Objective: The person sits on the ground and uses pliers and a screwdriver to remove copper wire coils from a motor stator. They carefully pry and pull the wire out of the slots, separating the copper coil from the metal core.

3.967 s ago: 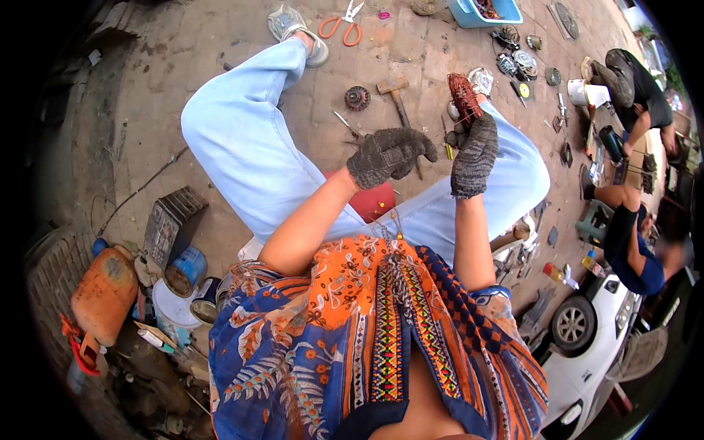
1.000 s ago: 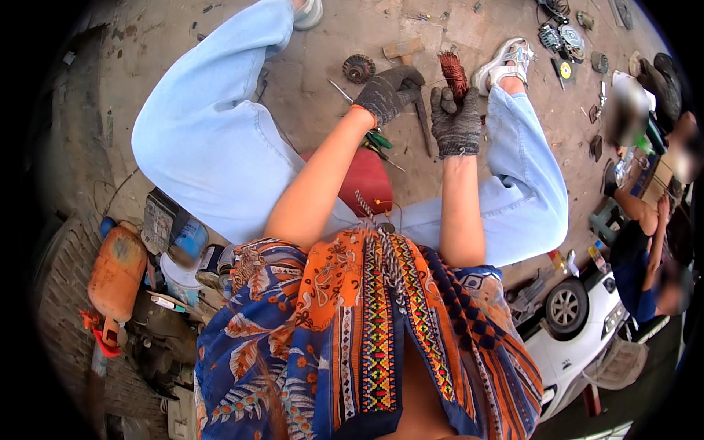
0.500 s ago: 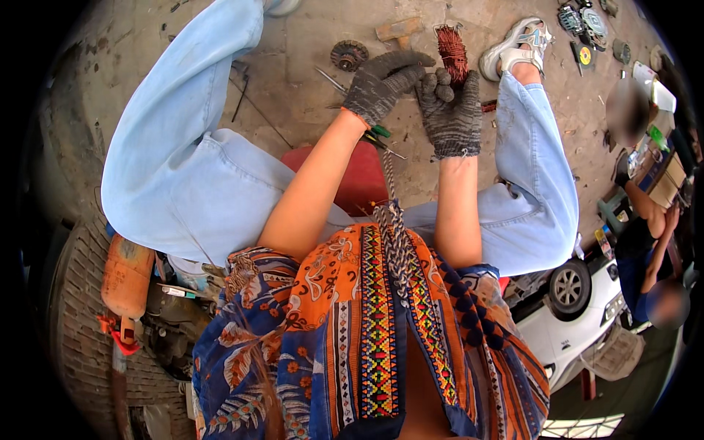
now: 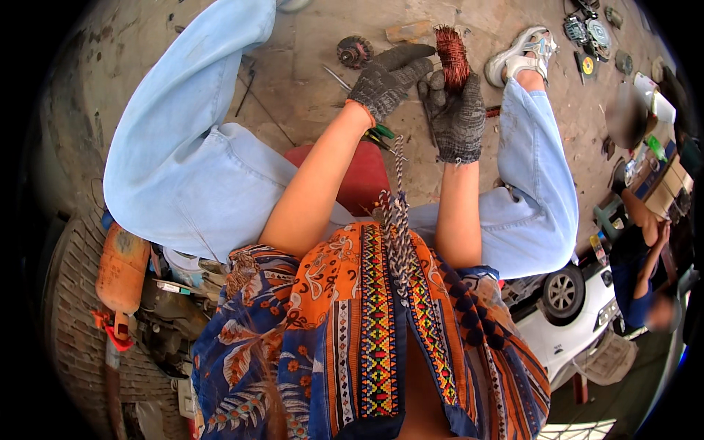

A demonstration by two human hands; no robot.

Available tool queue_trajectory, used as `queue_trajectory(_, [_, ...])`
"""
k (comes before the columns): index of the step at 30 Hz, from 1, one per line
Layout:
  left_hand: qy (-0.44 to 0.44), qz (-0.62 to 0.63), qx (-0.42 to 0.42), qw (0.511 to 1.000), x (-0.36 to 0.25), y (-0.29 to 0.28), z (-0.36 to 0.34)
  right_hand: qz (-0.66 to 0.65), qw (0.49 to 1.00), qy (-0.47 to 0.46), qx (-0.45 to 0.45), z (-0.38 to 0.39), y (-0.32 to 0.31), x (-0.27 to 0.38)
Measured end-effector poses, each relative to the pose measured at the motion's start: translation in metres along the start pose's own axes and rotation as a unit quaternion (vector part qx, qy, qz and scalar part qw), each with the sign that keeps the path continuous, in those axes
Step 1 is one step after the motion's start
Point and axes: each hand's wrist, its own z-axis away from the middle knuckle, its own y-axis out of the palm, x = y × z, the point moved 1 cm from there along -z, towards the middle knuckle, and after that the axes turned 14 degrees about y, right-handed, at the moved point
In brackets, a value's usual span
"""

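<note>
Both of my hands wear dark grey knit gloves. My right hand [image 4: 458,121] is closed around the lower end of a bundle of reddish copper wire [image 4: 451,55], which stands up past its fingertips. Just left of it, my left hand [image 4: 389,79] has its fingers stretched toward the bundle; its thumb is hidden, and whether the fingertips touch the wire I cannot tell. Beyond the left hand lie a dark round ribbed metal part [image 4: 355,52] and a thin metal rod [image 4: 336,78]. A green-handled tool [image 4: 379,136] shows below the left wrist.
A wooden block-like piece [image 4: 409,31] lies on the floor ahead. A red seat [image 4: 367,176] stands between my legs. Machine parts [image 4: 598,38] sit at far right, where another person [image 4: 642,257] is near a white car [image 4: 587,312]. An orange gas cylinder [image 4: 121,271] is at left.
My left fingers have shifted slightly up and right toward the copper wire bundle. The right hand has tilted a little and still holds the bundle.
</note>
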Motion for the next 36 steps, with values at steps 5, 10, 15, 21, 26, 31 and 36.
queue_trajectory(5, [-0.142, 0.129, 0.001, 0.981, -0.006, -0.001, 0.001, 0.011, 0.999, 0.020, -0.045, 0.007, 0.007, -0.005])
queue_trajectory(10, [-0.071, 0.026, -0.011, 0.997, 0.001, 0.002, 0.007, 0.276, 0.959, -0.016, -0.055, 0.010, 0.007, 0.011])
queue_trajectory(15, [0.026, -0.113, 0.023, 0.993, -0.007, 0.007, 0.007, 0.430, 0.881, -0.147, -0.134, 0.017, 0.024, -0.004])
queue_trajectory(21, [0.020, -0.193, 0.077, 0.978, -0.016, 0.016, 0.012, 0.425, 0.877, -0.053, -0.219, 0.018, 0.027, 0.000])
queue_trajectory(26, [0.042, -0.258, 0.139, 0.955, -0.025, 0.019, 0.007, 0.403, 0.886, -0.120, -0.195, 0.022, 0.007, -0.009])
queue_trajectory(31, [0.032, -0.150, 0.125, 0.980, -0.026, 0.014, 0.004, 0.259, 0.918, -0.188, -0.235, 0.019, 0.014, 0.001])
queue_trajectory(36, [-0.045, 0.073, 0.099, 0.991, -0.007, -0.004, 0.010, 0.092, 0.973, -0.096, -0.191, 0.020, 0.018, 0.012])
